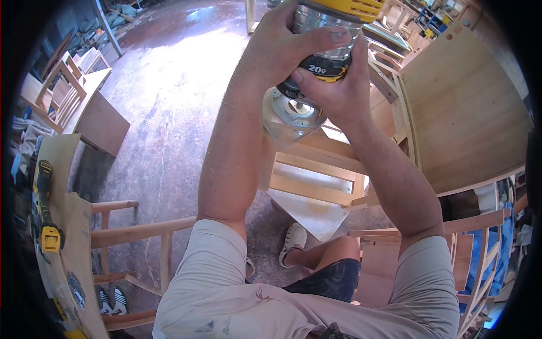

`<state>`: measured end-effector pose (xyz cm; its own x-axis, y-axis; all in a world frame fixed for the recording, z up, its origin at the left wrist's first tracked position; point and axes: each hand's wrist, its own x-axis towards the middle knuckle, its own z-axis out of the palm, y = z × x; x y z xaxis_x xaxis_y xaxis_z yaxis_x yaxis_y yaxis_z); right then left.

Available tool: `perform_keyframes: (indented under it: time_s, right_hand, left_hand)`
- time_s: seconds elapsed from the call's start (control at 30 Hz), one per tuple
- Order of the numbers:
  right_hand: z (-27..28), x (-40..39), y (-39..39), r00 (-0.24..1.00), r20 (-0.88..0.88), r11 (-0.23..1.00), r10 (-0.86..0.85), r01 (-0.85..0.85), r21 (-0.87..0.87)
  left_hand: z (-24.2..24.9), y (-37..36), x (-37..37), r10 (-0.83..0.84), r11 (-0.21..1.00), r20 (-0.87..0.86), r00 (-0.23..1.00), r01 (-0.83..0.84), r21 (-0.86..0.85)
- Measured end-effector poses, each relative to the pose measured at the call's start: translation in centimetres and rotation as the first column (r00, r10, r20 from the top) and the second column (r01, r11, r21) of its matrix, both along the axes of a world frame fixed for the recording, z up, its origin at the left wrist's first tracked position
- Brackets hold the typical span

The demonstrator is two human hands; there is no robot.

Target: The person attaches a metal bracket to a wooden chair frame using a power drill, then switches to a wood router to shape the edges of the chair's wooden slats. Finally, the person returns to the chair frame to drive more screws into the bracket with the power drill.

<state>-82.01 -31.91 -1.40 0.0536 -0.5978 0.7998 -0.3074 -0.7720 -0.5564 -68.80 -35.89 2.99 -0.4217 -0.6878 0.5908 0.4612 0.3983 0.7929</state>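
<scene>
From where I watch, the top of the router (322,51) is cut off by the upper edge of the view, so I see only its yellow cap, silver barrel and the black band marked 20V. My left hand (288,42) is wrapped tight around the barrel, fingers curled over the front, and my right hand (336,93) is closed on the lower body, thumb pressed against the black band. The clear round base plate (291,116) tilts toward me; the bit inside is hard to make out through the glare. The tool is held up in the air above a pale wooden chair frame (316,169), not touching it. My forearms hide much of that frame. To the right a broad curved plywood panel (468,113) crowds close to my right elbow; to the left the stained concrete floor (164,96) lies open. A yellow and black power tool (45,209) rests on a board (70,237) at far left, well apart. Bare slatted chair parts (135,231) stand below my left elbow
</scene>
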Motion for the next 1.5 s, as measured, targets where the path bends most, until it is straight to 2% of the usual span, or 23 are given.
perform_keyframes:
  time_s: [0.1,0.3,0.4,0.67,0.97,1.27,1.33,1.43,1.5]
  right_hand:
    - [-0.1,-0.3,-0.1,0.996,-0.06,0.997,-0.068,0.067,-0.025]
    - [0.2,-0.2,0.3,0.992,-0.083,0.995,-0.095,0.094,-0.025]
    - [0.1,0.2,0.3,1.0,0.012,1.0,0.0,-0.001,0.022]
    - [0.0,-0.2,0.2,1.0,-0.015,1.0,-0.019,0.019,-0.007]
    - [0.1,-0.6,0.2,0.998,-0.037,0.999,-0.051,0.05,-0.014]
    - [0.2,-0.6,0.2,0.996,-0.049,0.997,-0.07,0.07,-0.013]
    - [0.1,-0.7,0.2,0.995,-0.06,0.996,-0.085,0.084,-0.021]
    - [0.0,-0.7,0.1,0.995,-0.06,0.996,-0.083,0.081,-0.029]
    - [0.0,-0.4,0.1,1.0,0.008,1.0,0.015,-0.015,-0.004]
  left_hand:
    - [-0.4,-0.5,0.0,-0.002,1.0,0.001,1.0,0.002,-0.018]
    - [-0.9,-1.4,-0.1,0.011,0.999,0.024,1.0,-0.01,-0.036]
    - [-0.4,-0.5,0.0,-0.015,1.0,0.005,1.0,0.014,0.009]
    - [-0.9,-1.2,-0.4,-0.013,1.0,0.006,1.0,0.013,-0.018]
    - [-0.2,-0.2,-0.5,0.006,1.0,0.034,0.999,-0.007,0.029]
    - [-0.3,-0.4,-0.6,-0.069,0.998,-0.034,0.997,0.069,0.008]
    - [0.4,0.5,-0.5,-0.017,0.999,0.001,1.0,0.017,0.051]
    - [-0.1,0.0,-0.3,-0.01,1.0,0.009,1.0,0.01,0.005]
    - [-0.4,-0.6,-0.5,-0.005,1.0,0.02,1.0,0.005,0.009]
